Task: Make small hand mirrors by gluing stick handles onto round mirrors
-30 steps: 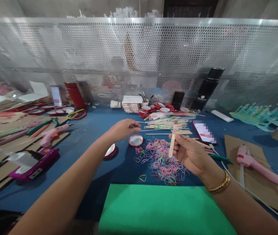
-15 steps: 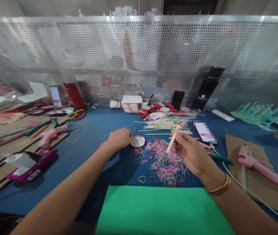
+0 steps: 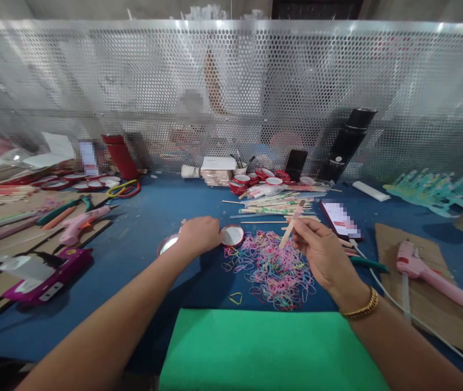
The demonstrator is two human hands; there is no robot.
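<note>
My right hand (image 3: 321,247) is closed, pinching a flat wooden craft stick (image 3: 287,234) that has a pink and brown upper end. The stick slants above a loose heap of coloured rubber bands (image 3: 280,277). My left hand (image 3: 201,234) is curled, back upward, low over the table between two round red-rimmed dishes. Its fingers are mostly hidden, and its thumb side comes up against the right dish (image 3: 232,235), which has a pale inside. The left dish (image 3: 166,245) is partly covered by the wrist. A single yellow band (image 3: 235,298) lies apart from the heap.
A green sheet (image 3: 272,347) covers the near edge. Behind the bands lie several sticks (image 3: 272,205) and a phone (image 3: 340,219). Pink glue guns rest on cardboard at right (image 3: 435,274) and left (image 3: 78,224). A purple power strip (image 3: 48,277) and a leaning black flask (image 3: 349,144) stand by.
The view has shifted slightly, and more of the left dish shows beside my left wrist. My right hand still holds the craft stick, a little more upright.
</note>
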